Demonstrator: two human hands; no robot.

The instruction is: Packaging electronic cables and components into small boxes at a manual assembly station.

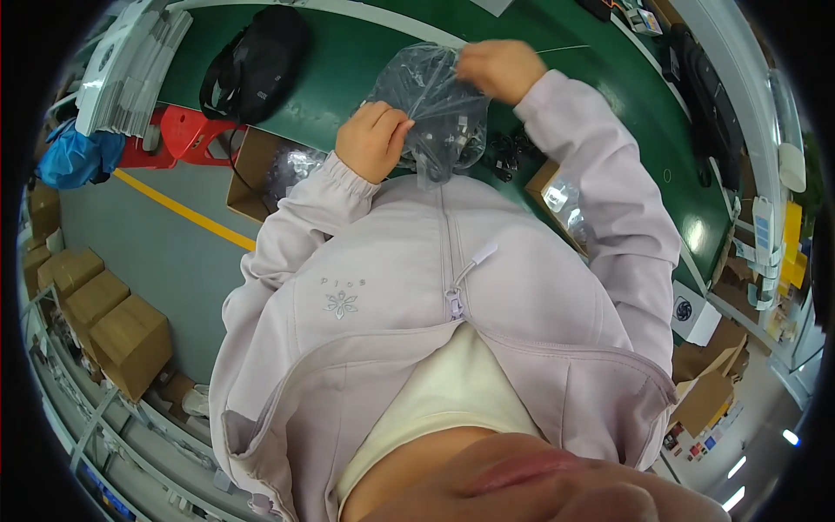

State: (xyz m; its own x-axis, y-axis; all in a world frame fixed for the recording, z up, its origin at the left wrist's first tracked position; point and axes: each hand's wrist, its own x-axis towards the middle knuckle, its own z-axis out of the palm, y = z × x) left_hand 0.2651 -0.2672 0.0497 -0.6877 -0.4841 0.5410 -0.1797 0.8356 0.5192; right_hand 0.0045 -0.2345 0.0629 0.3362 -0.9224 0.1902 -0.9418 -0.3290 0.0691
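Pinching clear plastic bag [432, 103]: left hand [374, 142] nearer chest, right hand [502, 71] farther out

The plastic bag [439, 100] is clear with a greyish cast; cables [504, 161], black; tabletop [635, 126], deep green; jacket [531, 261], pale lilac-pink bearing a silver-grey flower motif [342, 304]; undershirt [448, 391], cream; backpack [265, 65], black; stool [193, 132], red; floor [161, 248], grey with one yellow stripe [184, 211]; cardboard boxes [130, 344], brown.
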